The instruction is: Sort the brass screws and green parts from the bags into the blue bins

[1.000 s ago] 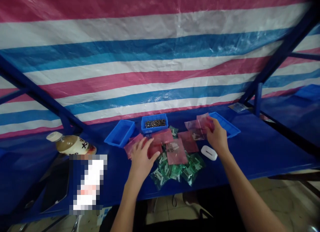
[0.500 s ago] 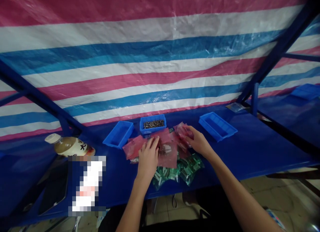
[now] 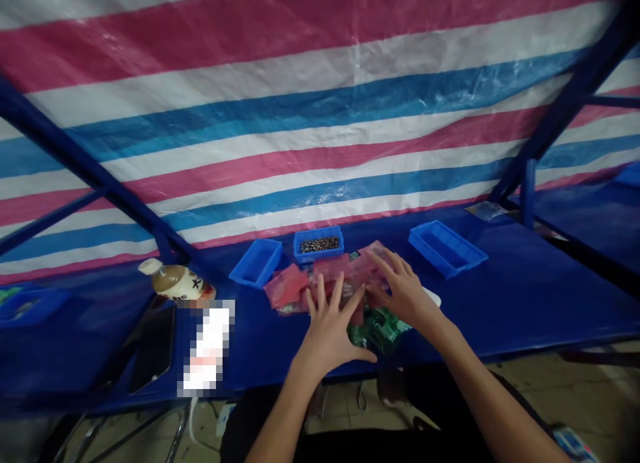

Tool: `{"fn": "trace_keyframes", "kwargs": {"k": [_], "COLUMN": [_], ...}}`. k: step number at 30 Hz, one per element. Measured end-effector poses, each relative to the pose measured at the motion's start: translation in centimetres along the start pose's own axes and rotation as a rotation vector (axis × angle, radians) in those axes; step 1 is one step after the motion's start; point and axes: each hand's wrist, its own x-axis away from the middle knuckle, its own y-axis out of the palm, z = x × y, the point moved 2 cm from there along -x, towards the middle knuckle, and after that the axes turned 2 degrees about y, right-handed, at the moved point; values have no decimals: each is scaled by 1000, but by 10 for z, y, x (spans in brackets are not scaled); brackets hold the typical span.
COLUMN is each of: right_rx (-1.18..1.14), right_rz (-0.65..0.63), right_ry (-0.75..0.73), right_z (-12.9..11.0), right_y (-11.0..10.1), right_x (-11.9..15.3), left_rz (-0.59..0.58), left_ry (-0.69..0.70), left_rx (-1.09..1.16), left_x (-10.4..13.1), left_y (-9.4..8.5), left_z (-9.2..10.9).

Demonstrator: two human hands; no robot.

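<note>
A pile of pink plastic bags (image 3: 287,286) lies in the middle of the blue table, small parts showing faintly through some of them. My left hand (image 3: 331,326) spreads its fingers over the near side of this pile, thumb stretched to the right. On the pile's right side rests my right hand (image 3: 404,291), fingers apart and touching the pink bags. Green bags (image 3: 383,331) with parts inside lie below and between both hands, partly covered. A white edge (image 3: 433,298) pokes out beside my right wrist; what it belongs to is hidden.
Behind the pile stands a blue bin (image 3: 319,244) of small metal parts. Empty blue bins stand left (image 3: 256,263) and right (image 3: 447,248). A drink bottle (image 3: 177,282) lies at left, near a dark flat device (image 3: 155,350) and a blurred-out white item (image 3: 207,350). A striped sheet hangs behind.
My left hand has moved toward me and opened wide over the bags. My right hand has come in from the bags' far right edge, its fingers now more spread. The view has shifted left.
</note>
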Motion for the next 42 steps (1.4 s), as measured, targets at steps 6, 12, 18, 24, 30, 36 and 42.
{"fn": "trace_keyframes", "kwargs": {"k": [6,12,18,24,30,36,42], "right_rx": [26,124,84,138,215,241,236], "right_rz": [-188,-90,49,105,113,36,22], "right_ry": [-56,-43,-17,-95,-63,-89,-106], "right_z": [-5,-14,-22,-37,-44,-43,-40], "right_y": [13,21,33,38,46,53,59], "right_x": [0,7,36,53,28,-2,-18], "left_rz": [98,151,150,281,651,1026,970], "left_ry": [-43,-67,-58,-7,-90,-246,-558], "left_rx": [-93,-220,-311,-333,-109,379,601], "left_x": [-5,-10,-18,-24,-29,-32,-11], "left_y": [24,25,19,20,13,-32,-37], "left_z": [2,-2,-16,-38,-48,-62,-108]}}
